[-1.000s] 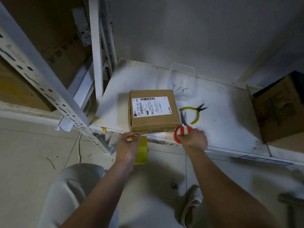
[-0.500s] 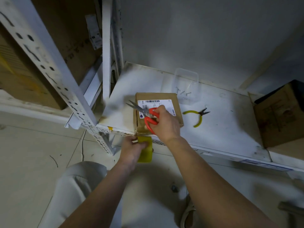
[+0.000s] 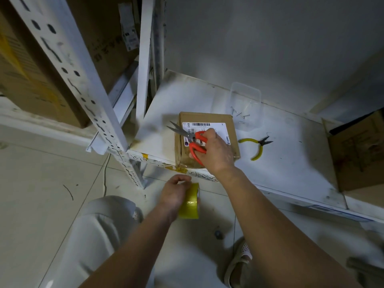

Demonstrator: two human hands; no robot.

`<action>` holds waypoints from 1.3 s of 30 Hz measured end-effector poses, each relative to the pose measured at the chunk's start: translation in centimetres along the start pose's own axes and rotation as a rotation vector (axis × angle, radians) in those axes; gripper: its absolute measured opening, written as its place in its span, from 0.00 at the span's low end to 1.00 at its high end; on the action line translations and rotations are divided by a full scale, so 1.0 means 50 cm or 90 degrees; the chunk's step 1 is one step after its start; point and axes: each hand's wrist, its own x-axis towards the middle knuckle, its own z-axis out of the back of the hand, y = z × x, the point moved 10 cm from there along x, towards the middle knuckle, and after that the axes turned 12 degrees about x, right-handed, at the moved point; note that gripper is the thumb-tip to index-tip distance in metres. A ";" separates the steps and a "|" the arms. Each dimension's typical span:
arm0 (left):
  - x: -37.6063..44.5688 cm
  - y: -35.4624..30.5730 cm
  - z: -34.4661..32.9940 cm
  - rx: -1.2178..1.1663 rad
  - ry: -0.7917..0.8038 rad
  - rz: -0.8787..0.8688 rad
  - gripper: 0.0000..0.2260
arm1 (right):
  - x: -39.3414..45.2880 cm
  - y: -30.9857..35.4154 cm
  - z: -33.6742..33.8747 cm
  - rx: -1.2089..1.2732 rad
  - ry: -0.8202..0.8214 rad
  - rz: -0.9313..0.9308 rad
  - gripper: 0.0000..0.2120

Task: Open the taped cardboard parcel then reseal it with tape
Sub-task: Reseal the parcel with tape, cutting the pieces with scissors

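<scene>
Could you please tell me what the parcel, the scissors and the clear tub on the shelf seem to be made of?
The parcel looks like matte brown cardboard, with glossy tape on its front face and a white paper label. The scissors have bare grey blades, probably steel, and smooth orange handles, likely plastic. The tub is see-through, apparently thin clear plastic; small metal-looking pins show through it.

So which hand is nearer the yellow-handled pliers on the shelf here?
Right. The right hand grips the orange scissors over the parcel, just left of the pliers. The left hand is lower, off the shelf edge, holding the tape roll.
</scene>
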 end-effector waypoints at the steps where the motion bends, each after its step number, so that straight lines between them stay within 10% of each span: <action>1: 0.000 -0.003 0.000 -0.023 0.009 0.008 0.05 | 0.001 -0.004 0.004 0.051 0.009 -0.016 0.26; 6: -0.010 -0.004 0.002 -0.051 0.024 0.040 0.04 | -0.026 -0.041 0.045 0.329 0.098 -0.099 0.21; 18: -0.028 -0.013 0.011 -0.039 -0.015 0.045 0.07 | -0.134 -0.159 0.050 0.152 0.477 -0.327 0.11; 39: -0.011 -0.032 0.013 0.081 -0.022 0.037 0.12 | -0.069 -0.095 0.003 -0.009 0.436 -0.197 0.11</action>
